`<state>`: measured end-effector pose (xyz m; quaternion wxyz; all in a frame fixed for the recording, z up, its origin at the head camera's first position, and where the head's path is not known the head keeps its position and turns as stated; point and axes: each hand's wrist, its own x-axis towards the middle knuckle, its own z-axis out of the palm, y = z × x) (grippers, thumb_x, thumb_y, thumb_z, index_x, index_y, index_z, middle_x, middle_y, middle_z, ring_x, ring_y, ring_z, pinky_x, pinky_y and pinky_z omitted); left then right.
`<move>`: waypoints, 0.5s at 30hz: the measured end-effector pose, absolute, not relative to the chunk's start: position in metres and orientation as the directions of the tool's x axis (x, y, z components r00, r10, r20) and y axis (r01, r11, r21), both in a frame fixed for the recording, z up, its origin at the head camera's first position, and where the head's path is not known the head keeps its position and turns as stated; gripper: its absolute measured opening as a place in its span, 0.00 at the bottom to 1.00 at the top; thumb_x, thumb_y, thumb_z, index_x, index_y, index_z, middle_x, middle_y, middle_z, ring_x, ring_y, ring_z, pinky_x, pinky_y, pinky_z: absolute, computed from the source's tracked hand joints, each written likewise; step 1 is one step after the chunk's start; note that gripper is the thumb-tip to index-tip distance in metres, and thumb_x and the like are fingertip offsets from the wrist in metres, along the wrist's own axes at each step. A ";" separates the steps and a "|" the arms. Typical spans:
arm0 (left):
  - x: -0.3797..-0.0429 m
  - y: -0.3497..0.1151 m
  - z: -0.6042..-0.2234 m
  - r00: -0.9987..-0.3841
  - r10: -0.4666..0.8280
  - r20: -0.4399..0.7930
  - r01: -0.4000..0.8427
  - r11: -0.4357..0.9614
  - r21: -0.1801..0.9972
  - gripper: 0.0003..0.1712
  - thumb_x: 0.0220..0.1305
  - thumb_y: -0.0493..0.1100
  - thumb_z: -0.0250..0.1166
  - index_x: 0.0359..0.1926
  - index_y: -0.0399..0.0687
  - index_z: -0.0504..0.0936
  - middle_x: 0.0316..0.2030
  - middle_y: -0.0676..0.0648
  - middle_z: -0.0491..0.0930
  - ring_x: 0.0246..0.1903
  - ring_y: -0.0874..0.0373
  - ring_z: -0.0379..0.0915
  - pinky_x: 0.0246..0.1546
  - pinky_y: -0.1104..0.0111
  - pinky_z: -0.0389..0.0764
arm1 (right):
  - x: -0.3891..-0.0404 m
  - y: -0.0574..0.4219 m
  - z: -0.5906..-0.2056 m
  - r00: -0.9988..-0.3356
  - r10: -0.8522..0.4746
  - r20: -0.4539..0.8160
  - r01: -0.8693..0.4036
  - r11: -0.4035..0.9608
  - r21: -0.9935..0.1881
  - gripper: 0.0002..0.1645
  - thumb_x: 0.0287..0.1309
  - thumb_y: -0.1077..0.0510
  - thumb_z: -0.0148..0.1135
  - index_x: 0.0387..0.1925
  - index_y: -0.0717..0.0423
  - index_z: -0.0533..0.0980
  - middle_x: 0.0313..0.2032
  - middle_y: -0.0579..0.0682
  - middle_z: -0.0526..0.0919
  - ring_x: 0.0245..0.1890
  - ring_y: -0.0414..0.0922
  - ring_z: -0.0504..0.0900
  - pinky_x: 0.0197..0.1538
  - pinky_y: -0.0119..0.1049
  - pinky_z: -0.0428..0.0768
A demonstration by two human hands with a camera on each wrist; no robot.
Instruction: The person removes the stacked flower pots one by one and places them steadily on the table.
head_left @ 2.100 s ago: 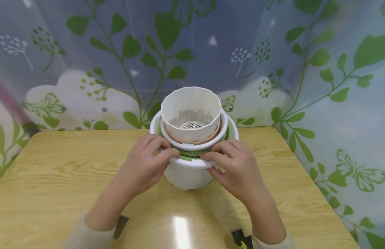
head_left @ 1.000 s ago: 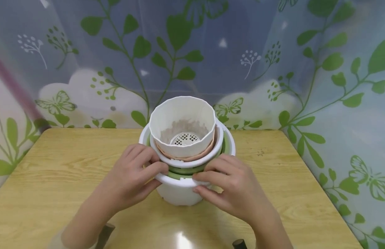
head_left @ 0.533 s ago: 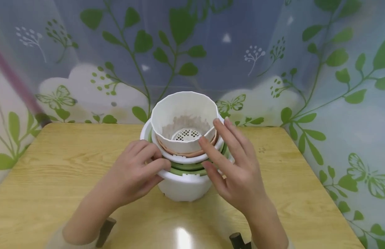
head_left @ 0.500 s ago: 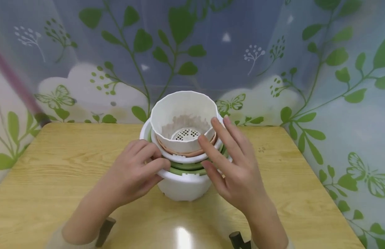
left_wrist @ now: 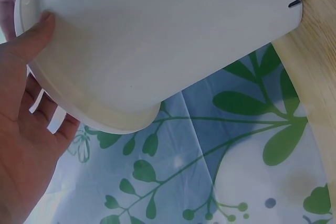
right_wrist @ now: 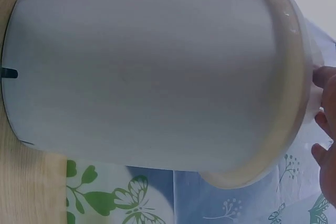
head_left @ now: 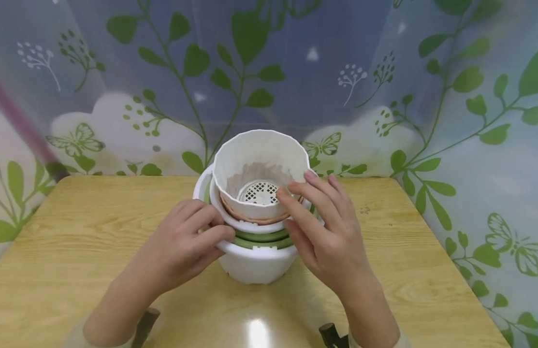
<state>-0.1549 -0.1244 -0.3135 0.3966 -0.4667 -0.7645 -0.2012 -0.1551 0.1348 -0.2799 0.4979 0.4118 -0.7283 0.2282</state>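
A nested stack of flower pots stands on the wooden table. Outermost is a large white flower pot (head_left: 256, 266); a green pot (head_left: 262, 237), a white-rimmed pot (head_left: 247, 225) and a terracotta-coloured pot (head_left: 236, 216) sit within it. On top is a small white flower pot (head_left: 260, 150), its holed bottom showing and its inner wall stained with dirt. My left hand (head_left: 188, 241) grips the outer pot's rim at the front left, thumb against the outside in the left wrist view. My right hand (head_left: 327, 227) pinches the small pot's right front rim, fingers over the edge and thumb below.
The wooden table (head_left: 99, 232) carries the stack near its back edge. A printed curtain (head_left: 164, 96) with leaves and butterflies hangs close behind and along the right side. Dark wrist-worn gear (head_left: 331, 334) shows beside the right forearm.
My right hand has let go of the outer rim and come up to the small white pot, which now sits slightly shifted to the right. My left hand keeps its hold on the outer rim.
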 end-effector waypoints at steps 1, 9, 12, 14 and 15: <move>-0.154 -0.125 -0.313 -0.242 0.555 0.796 0.873 0.483 -0.071 0.05 0.57 0.41 0.67 0.35 0.49 0.81 0.35 0.51 0.77 0.36 0.51 0.74 0.39 0.58 0.75 | -0.156 0.134 -0.280 -0.154 -0.369 0.917 -0.828 0.555 0.084 0.16 0.71 0.55 0.56 0.53 0.56 0.82 0.49 0.57 0.82 0.59 0.60 0.77 0.68 0.57 0.66; -0.153 -0.125 -0.307 -0.188 0.566 0.802 0.876 0.467 -0.124 0.03 0.62 0.37 0.64 0.35 0.50 0.83 0.34 0.52 0.79 0.35 0.53 0.75 0.38 0.61 0.78 | -0.162 0.128 -0.273 -0.125 -0.383 0.915 -0.836 0.537 0.110 0.12 0.70 0.59 0.58 0.48 0.53 0.84 0.43 0.57 0.81 0.54 0.60 0.78 0.65 0.54 0.72; -0.152 -0.123 -0.306 -0.182 0.565 0.804 0.877 0.463 -0.127 0.05 0.64 0.36 0.63 0.35 0.52 0.83 0.33 0.53 0.79 0.34 0.54 0.75 0.37 0.62 0.78 | -0.162 0.128 -0.271 -0.140 -0.396 0.908 -0.848 0.522 0.097 0.10 0.69 0.59 0.59 0.44 0.53 0.85 0.41 0.56 0.81 0.52 0.60 0.78 0.64 0.48 0.75; -0.151 -0.123 -0.307 -0.184 0.566 0.804 0.876 0.465 -0.127 0.06 0.65 0.36 0.62 0.34 0.52 0.83 0.33 0.53 0.79 0.34 0.54 0.74 0.36 0.63 0.78 | -0.161 0.128 -0.270 -0.139 -0.399 0.907 -0.855 0.510 0.094 0.09 0.69 0.59 0.60 0.42 0.54 0.85 0.40 0.56 0.80 0.51 0.59 0.78 0.63 0.45 0.76; -0.151 -0.124 -0.307 -0.184 0.565 0.805 0.876 0.465 -0.126 0.06 0.65 0.36 0.61 0.34 0.52 0.83 0.33 0.53 0.78 0.34 0.54 0.74 0.36 0.63 0.78 | -0.161 0.127 -0.270 -0.137 -0.398 0.907 -0.858 0.506 0.092 0.08 0.68 0.59 0.60 0.41 0.54 0.85 0.39 0.55 0.80 0.50 0.59 0.78 0.63 0.45 0.76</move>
